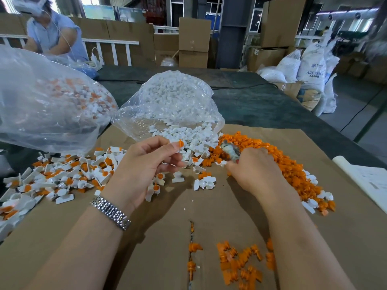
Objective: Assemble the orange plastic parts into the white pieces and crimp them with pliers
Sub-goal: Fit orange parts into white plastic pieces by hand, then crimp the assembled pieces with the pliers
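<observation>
Two bare forearms in shot, no sleeves showing; on the left wrist at eight o'clock sits a silver metal link watch band [111, 212], shiny and ridged, right wrist unadorned

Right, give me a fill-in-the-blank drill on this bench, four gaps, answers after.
1. The left hand pinches a small part coloured ____.
2. The metal watch sits on the ____ wrist.
3. The pliers are in the ____ hand.
4. The open clear bag spills parts coloured ____.

Missing words: orange; left; right; white
</observation>
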Demonstrator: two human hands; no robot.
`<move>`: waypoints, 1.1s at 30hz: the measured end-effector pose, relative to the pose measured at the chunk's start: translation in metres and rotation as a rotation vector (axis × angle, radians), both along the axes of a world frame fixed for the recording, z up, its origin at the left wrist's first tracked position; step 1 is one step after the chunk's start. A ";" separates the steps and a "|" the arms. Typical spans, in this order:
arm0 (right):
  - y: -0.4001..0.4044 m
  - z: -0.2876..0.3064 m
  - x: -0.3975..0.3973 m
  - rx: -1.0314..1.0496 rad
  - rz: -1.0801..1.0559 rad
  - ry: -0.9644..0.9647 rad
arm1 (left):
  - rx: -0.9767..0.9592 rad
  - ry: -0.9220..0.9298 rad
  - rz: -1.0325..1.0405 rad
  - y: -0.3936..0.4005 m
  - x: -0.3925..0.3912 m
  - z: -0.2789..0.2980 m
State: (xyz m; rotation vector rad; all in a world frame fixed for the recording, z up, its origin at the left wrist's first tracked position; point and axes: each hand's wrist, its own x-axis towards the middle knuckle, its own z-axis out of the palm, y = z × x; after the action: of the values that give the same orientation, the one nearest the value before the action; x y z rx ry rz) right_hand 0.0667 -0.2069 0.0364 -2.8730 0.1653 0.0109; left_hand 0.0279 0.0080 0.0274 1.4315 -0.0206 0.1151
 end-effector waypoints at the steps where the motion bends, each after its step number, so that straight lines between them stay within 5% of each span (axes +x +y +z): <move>1: 0.000 0.002 0.000 0.078 0.025 -0.021 | -0.017 0.000 0.007 0.000 0.000 0.000; 4: -0.001 0.018 -0.004 0.443 0.114 -0.020 | -0.112 -0.009 0.021 0.001 0.001 0.001; 9: 0.014 0.030 -0.025 0.819 0.377 0.268 | -0.178 -0.045 0.034 0.005 0.003 0.001; 33: 0.041 0.022 -0.036 0.495 0.586 0.134 | 0.018 -0.066 0.133 0.010 0.008 -0.012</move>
State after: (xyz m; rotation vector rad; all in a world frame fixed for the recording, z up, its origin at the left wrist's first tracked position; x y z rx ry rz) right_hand 0.0311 -0.1661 0.0586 -2.3249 -0.5743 0.3086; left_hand 0.0361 0.0181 0.0158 1.4465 0.0191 0.2721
